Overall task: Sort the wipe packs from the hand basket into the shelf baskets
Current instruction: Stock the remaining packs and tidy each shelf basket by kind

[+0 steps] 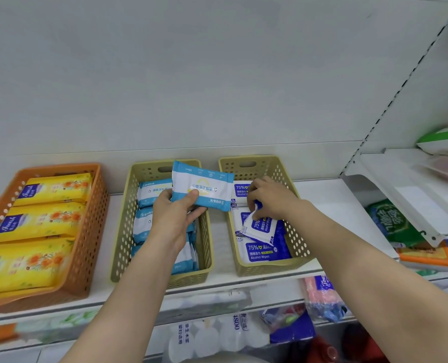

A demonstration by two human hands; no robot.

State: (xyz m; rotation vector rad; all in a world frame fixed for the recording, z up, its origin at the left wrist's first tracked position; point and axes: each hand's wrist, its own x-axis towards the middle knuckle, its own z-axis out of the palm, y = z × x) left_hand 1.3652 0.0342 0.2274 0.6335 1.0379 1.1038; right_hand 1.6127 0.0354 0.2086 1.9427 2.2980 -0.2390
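My left hand point(174, 213) grips a light-blue-and-white wipe pack point(204, 188) above the middle beige shelf basket point(123, 224), which holds several packs of the same kind. My right hand point(270, 199) reaches into the right beige shelf basket point(294, 239) and pinches a dark-blue-and-white alcohol wipe pack point(259, 227), tilted on top of similar packs lying there. An orange shelf basket point(86, 244) at the left holds three yellow wipe packs point(42, 221). The hand basket is out of view.
The baskets stand on a white shelf point(330, 203) against a pale back wall. A lower shelf holds tissue packs point(209, 334) and bagged goods. To the right, another shelf unit point(411, 195) carries green and orange packages.
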